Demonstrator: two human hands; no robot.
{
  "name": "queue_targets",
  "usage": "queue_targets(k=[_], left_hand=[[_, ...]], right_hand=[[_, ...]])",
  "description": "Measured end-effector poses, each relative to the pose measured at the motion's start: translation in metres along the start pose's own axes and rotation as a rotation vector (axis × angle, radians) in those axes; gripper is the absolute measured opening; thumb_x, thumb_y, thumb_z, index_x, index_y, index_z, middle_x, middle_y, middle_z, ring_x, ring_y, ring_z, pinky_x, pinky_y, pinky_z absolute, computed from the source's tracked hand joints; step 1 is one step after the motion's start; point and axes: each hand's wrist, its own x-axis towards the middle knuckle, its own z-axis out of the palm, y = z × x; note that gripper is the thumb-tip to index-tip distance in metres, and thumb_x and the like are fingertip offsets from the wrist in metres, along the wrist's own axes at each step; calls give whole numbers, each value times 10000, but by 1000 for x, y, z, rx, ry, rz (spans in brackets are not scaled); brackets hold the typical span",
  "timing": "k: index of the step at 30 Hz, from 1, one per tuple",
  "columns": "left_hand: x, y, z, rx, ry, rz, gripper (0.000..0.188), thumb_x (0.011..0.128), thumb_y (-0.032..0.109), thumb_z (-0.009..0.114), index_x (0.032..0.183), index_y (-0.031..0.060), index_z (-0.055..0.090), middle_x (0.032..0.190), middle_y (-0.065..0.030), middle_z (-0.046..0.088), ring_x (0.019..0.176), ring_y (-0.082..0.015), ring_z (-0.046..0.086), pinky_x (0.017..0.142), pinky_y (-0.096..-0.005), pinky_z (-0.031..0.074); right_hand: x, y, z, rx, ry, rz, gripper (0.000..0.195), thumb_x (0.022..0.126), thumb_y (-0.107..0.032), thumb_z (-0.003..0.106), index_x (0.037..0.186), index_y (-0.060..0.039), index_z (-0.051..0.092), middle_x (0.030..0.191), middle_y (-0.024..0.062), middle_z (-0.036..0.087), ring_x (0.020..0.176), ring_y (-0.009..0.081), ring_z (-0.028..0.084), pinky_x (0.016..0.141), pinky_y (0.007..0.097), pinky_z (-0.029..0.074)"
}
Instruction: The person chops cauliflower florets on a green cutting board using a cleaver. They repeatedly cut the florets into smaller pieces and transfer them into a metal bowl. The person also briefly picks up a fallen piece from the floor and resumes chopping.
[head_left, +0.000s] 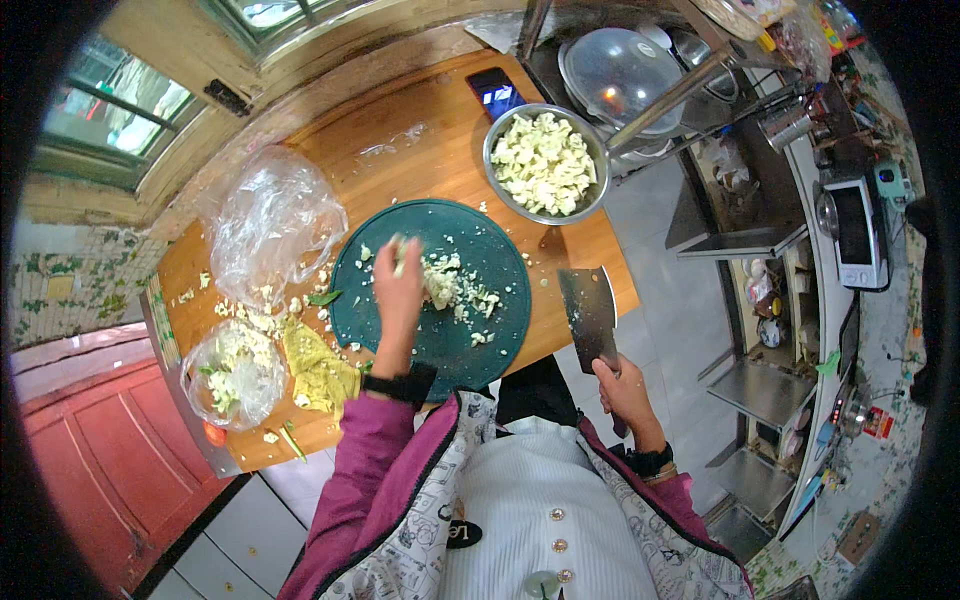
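Observation:
My left hand (397, 289), blurred, is over the left half of a round green cutting board (431, 367). Between its fingers shows a pale piece of cauliflower (401, 259). Just right of that hand lies a heap of cut cauliflower (444, 283), with crumbs scattered around it. My right hand (626, 394) grips a cleaver (589, 311) by its handle, off the table's right edge. The broad blade points away from me and has small bits stuck on it. Beyond the board, a metal bowl (495, 187) is full of cauliflower florets (544, 161).
On the wooden table (420, 150) are a crumpled clear plastic bag (274, 217), a bag of cauliflower scraps (236, 375) and a yellow cloth (319, 367). A phone (495, 91) lies behind the bowl. A lidded pot (626, 75) stands at the back right, by a metal rack post (667, 97).

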Motion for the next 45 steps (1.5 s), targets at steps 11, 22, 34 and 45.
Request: queue_targets(k=[11, 22, 34, 45], left_hand=[[-7, 44, -15, 1058, -585, 541, 579, 786, 315, 804, 1246, 56, 565, 1132, -156, 572, 932, -294, 642, 780, -388, 546], [-52, -32, -90, 523, -295, 489, 462, 792, 38, 747, 1220, 51, 575, 1124, -121, 610, 1044, -250, 617, 884, -353, 508], [-65, -43, -80, 381, -186, 409, 420, 792, 46, 762, 1185, 57, 614, 1126, -126, 621, 1005, -277, 643, 855, -368, 530], [-57, -1, -74, 731, -169, 501, 475, 767, 64, 708, 1234, 84, 625, 1227, -168, 520, 1057, -355, 563, 883, -415, 502]], right_hand=[[4, -7, 6, -210, -31, -253, 311, 946, -301, 634, 1013, 4, 640, 651, 65, 614, 489, 144, 556, 468, 333, 448], [37, -20, 72, -692, -219, -520, 268, 931, -347, 613, 960, -88, 676, 769, 216, 670, 728, 441, 647, 627, 542, 500], [19, -49, 106, -614, -121, -637, 246, 946, -303, 617, 858, -76, 577, 709, 188, 652, 678, 443, 630, 571, 537, 472], [27, -43, 96, -531, -127, -537, 229, 942, -294, 625, 925, -65, 636, 786, 183, 689, 727, 429, 654, 605, 512, 499]])
